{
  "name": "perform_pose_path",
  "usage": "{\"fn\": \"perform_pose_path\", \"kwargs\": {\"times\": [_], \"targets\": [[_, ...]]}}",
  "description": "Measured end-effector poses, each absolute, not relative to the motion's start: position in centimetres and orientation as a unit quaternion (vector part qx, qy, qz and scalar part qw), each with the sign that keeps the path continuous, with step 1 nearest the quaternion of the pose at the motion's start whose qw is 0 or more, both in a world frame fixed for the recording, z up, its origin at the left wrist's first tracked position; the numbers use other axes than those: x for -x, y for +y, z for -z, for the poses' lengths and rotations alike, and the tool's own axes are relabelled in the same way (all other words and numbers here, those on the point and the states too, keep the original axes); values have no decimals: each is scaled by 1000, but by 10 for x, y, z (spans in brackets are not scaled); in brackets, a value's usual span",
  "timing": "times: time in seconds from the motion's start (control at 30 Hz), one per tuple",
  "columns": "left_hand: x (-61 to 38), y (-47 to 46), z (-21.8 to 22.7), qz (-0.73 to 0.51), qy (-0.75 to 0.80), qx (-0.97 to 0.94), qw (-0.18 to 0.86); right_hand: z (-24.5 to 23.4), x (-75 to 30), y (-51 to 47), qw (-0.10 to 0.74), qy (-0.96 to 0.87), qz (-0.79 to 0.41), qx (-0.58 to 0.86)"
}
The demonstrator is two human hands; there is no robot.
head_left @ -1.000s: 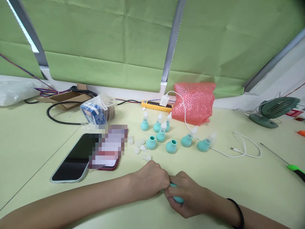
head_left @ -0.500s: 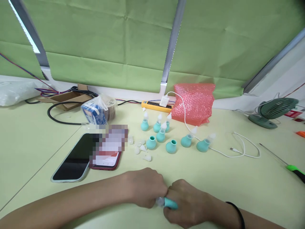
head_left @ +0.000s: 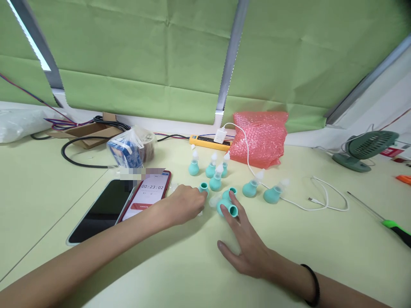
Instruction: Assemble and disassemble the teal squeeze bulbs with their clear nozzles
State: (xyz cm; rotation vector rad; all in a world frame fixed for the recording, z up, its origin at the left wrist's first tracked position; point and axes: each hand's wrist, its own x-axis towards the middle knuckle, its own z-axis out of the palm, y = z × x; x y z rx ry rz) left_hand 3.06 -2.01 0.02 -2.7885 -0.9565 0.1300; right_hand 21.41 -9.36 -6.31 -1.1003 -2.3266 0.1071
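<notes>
My left hand (head_left: pixel 186 204) is closed, its fingertips against the neck of an open teal squeeze bulb (head_left: pixel 203 187); what it pinches is hidden. My right hand (head_left: pixel 245 239) is spread, thumb apart, its fingertips at a tilted teal bulb (head_left: pixel 222 206) whose open mouth faces right. Behind that bulb is another open one (head_left: pixel 229 191), partly covered by a finger. A blurred translucent piece (head_left: pixel 214 201) lies between the hands. Several teal bulbs with clear tips, such as one nasal-aspirator-like bulb (head_left: pixel 216 182), stand farther back.
Two phones lie left, one black-screened (head_left: pixel 96 214), one showing a timer (head_left: pixel 152 190). Behind are a bagged blue package (head_left: pixel 126 149), a yellow power strip (head_left: pixel 208 142) and a pink bubble-wrap bag (head_left: pixel 260 139). Rightward are a white cable (head_left: pixel 327 196), a screwdriver (head_left: pixel 396 231) and a green fan (head_left: pixel 369 147).
My hands have parted and moved forward from the near edge. The bulb they held together now lies tilted on the table beside the others, and my right fingers have spread.
</notes>
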Motion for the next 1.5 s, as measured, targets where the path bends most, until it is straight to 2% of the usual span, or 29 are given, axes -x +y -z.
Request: {"fn": "perform_pose_path", "kwargs": {"times": [0.23, 0.53, 0.83, 1.1, 1.23, 1.43, 1.5], "targets": [[-34, -13, -8, 4, -378, 919, 111, 68, -214, -90, 268, -872, -10, 409], [-39, -8, 2, 129, -370, 917, 77, 81, -220, -79, 362, -849, 16, 385], [-51, 3, 12, 137, -326, 935, 28, 76, -219, -81, 334, -861, 31, 381], [-59, 8, 16, 192, -336, 922, 2, 81, -221, -74, 394, -823, 2, 408], [-52, 6, 2, 272, -335, 900, -55, 84, -222, -71, 421, -801, -41, 424], [-49, -19, -33, 528, -284, 791, -119, 83, -221, -72, 437, -780, -61, 445], [-49, -34, -40, 516, -237, 812, -138, 80, -221, -75, 445, -768, -44, 459]]}}
